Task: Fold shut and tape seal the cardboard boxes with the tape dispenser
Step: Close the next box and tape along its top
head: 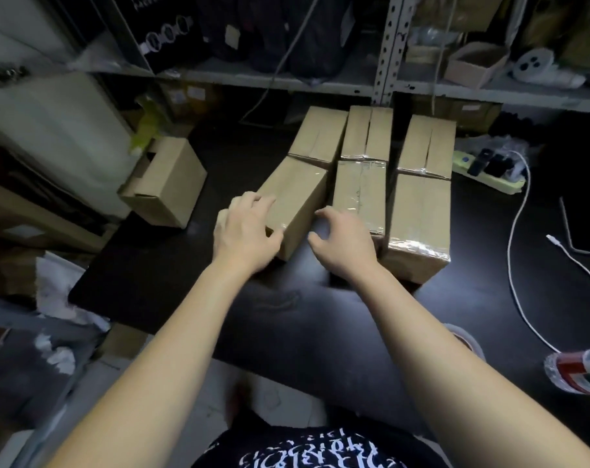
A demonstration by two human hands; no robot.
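1. Small open carton [165,184]. Well left of my left grip, tipped on its side by the counter's left edge, flap loose. I judge it is awaiting folding and tape.

2. Left grip [246,228]. Closed round the near left corner of the front-left box [293,204], fingers over the top edge and thumb on the near face. I judge I hold it there to square it against its neighbours.

3. Right grip [344,238]. Fingers curved and spread with nothing in them, set in the gap between the front-left box and the front-middle box [359,194]. I cannot tell whether they touch either box.

4. Front-right box [418,224]. Right of my right grip, glossy tape over its near edge.

5. Back row of three boxes [368,133]. Beyond both grips, each butted against a front box. Their flaps are folded down along a centre seam, with tape glinting at the near ends. Six boxes in two ranks reads to me as finished stock set out in order.

6. Tape dispenser. Not seen near either grip.

7. Counter [152,275]. Black and matt, under both grips.

8. Power strip [482,170] and white cable [519,231]. Far right of my right grip, on the counter.

9. Room. Metal shelving [384,62] beyond the boxes, crowded with cartons and bags. Dim light.
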